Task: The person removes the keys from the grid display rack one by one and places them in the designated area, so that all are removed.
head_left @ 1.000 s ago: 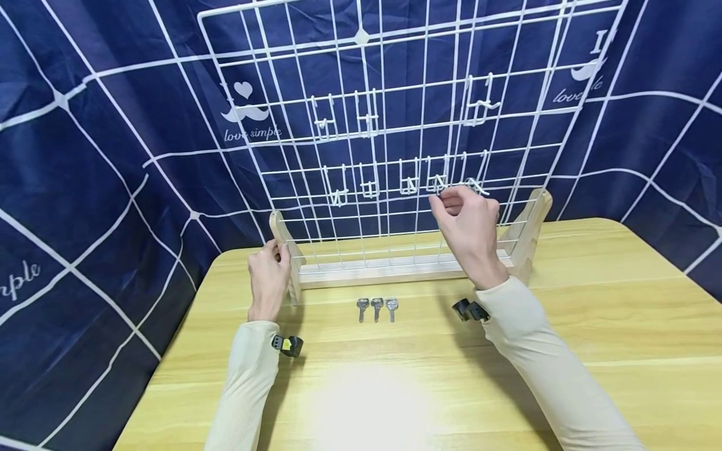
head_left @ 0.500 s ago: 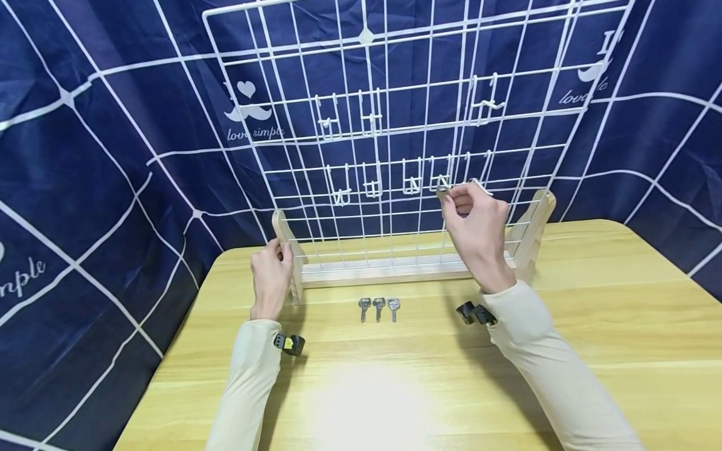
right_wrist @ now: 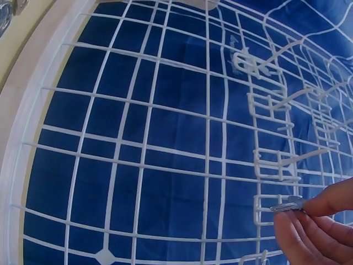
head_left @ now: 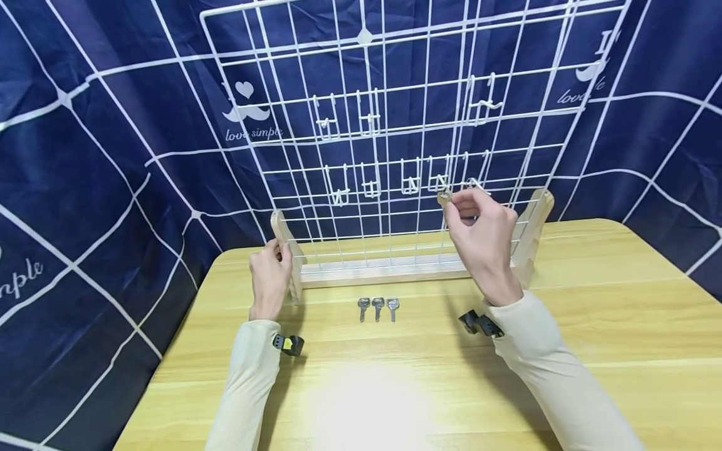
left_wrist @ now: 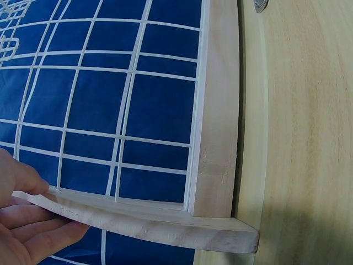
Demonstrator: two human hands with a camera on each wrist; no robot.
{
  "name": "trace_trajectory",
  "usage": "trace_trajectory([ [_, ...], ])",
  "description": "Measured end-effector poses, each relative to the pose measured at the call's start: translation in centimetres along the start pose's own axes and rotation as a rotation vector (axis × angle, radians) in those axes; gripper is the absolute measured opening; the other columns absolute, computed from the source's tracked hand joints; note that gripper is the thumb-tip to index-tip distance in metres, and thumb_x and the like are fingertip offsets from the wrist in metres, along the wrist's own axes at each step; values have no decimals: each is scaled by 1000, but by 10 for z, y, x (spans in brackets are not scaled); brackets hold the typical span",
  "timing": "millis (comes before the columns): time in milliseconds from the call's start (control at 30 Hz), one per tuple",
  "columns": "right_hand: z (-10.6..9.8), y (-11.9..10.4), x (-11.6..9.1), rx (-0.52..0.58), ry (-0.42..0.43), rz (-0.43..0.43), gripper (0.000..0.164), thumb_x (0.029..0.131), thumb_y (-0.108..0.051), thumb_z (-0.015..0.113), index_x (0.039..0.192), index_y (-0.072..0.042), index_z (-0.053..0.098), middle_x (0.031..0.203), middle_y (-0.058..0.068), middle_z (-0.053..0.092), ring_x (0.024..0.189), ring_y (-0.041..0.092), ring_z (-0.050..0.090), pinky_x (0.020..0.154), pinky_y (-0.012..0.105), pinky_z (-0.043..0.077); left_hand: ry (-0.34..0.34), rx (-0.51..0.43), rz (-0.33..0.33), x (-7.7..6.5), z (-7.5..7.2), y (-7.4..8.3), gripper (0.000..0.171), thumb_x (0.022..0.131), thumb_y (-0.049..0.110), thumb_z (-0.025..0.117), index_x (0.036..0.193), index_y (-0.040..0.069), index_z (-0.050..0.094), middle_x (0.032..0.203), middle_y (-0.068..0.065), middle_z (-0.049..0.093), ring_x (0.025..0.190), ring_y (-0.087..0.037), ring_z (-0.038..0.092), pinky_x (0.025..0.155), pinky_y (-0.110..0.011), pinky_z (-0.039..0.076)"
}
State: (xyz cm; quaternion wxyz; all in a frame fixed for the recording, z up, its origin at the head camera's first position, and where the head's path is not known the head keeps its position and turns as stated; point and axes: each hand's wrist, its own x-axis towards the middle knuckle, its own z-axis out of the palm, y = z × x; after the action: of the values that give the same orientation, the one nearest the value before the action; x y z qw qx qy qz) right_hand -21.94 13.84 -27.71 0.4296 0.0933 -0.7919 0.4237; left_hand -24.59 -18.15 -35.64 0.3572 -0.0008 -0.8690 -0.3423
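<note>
My right hand (head_left: 484, 232) pinches a metal key (head_left: 444, 197) between thumb and fingers, right at the lower edge of a white wire hook (head_left: 437, 183) in the lower row. In the right wrist view the key (right_wrist: 288, 206) overlaps that hook. My left hand (head_left: 269, 275) grips the left wooden upright (head_left: 280, 227) of the stand; in the left wrist view its thumb and fingers lie on either side of the wood. Three more keys (head_left: 378, 308) lie side by side on the table in front of the stand. Both hands stay apart from them.
The white wire grid (head_left: 389, 216) rises from a wooden base bar (head_left: 383, 272). Several hooks hang on it in two rows, including an upper right hook (head_left: 484, 106). A right wooden upright (head_left: 533, 219) stands beyond my right hand. A dark blue curtain (head_left: 101, 207) surrounds the wooden table (head_left: 350, 357).
My right hand has shifted a little right and down, and the key at its fingertips shows more fully. The left hand stays on the upright.
</note>
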Motion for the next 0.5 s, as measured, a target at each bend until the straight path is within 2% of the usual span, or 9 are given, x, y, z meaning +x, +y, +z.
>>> trace_trajectory([
  [100, -3, -2, -1, 10, 16, -12, 9, 85, -4, 65, 90, 2, 70, 79, 12, 72, 66, -9, 55, 62, 4, 44, -6, 0, -2, 0, 0, 1, 20, 92, 6, 55, 87, -9, 66, 87, -22, 72, 76, -32, 71, 66, -44, 55],
  [500, -14, -8, -6, 40, 36, -40, 11, 84, -6, 67, 90, 2, 71, 80, 14, 72, 69, -16, 54, 64, 5, 44, -9, 1, -4, 0, -1, 0, 20, 92, 6, 54, 85, -9, 66, 82, -21, 72, 72, -31, 70, 64, -43, 55],
])
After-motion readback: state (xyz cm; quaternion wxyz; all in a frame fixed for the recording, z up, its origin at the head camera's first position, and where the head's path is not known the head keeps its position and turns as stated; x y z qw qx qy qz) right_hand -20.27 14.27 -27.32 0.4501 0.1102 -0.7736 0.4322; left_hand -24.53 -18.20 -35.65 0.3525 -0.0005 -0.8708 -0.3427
